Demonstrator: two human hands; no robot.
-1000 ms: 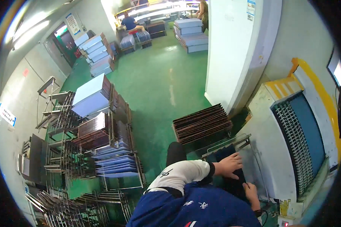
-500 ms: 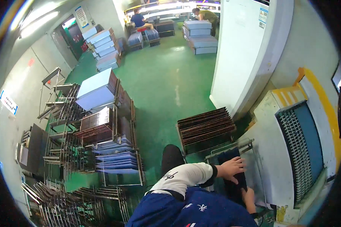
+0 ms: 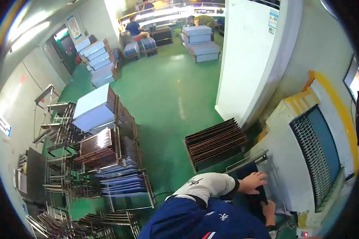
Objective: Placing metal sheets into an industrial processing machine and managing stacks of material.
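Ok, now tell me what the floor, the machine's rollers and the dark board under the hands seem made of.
Floor: probably painted or resin-coated concrete; smooth, glossy green with bright reflections. Rollers: plastic or metal, pale grey; too small to tell. Dark board: stiff and flat, matte-looking; material unclear.

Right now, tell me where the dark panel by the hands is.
In the head view, the dark panel is at lower right, under the left hand and beside the right hand, between the blue shirt and the pale machine.

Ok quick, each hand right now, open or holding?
Left hand: open, spread over the dark panel.
Right hand: at the panel's edge; grip can't be told.
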